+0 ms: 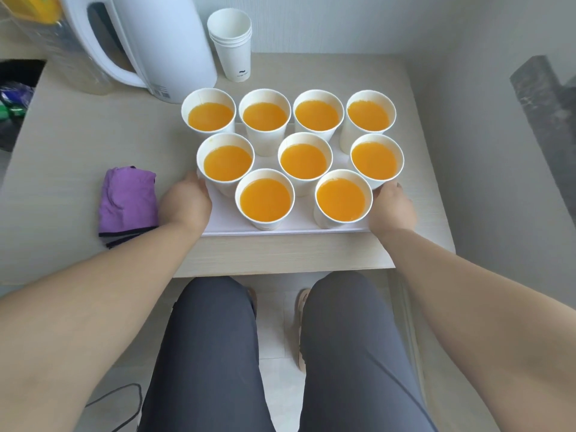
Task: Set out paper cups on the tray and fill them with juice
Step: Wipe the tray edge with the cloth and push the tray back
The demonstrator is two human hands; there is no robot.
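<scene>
The fingers [197,183] of my left hand [185,204] curl over the left edge of the white tray [299,227]. My right hand [394,207] grips the right edge the same way, fingertips hidden. The tray sits mid-frame on the pale surface [78,145] and carries 9 paper cups [304,189] filled with orange juice [304,160]. A stack of empty cups [233,48] stands at upper centre, a white kettle [162,42] at upper left, and a purple cloth [127,201] at left.

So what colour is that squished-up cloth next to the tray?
Purple, with a dark edge. The cloth shows in the head view, on the table.
</scene>
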